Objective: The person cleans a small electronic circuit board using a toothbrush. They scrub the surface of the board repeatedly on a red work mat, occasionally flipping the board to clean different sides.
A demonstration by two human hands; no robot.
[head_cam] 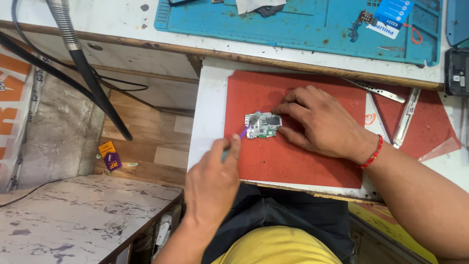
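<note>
A small green circuit board (264,126) with metal shields lies on a red mat (273,161). My right hand (322,124) rests flat on the mat, its fingertips pinning the board's right edge. My left hand (212,183) grips a thin brush (243,134) with a purple and teal handle, and the bristle end touches the board's left corner.
A blue silicone work mat (303,24) with small parts and a card lies on the upper bench. Metal tweezers (378,89) and a white tool (405,117) lie right of the red mat. A phone (457,71) sits at the far right. Black cables (88,73) hang left.
</note>
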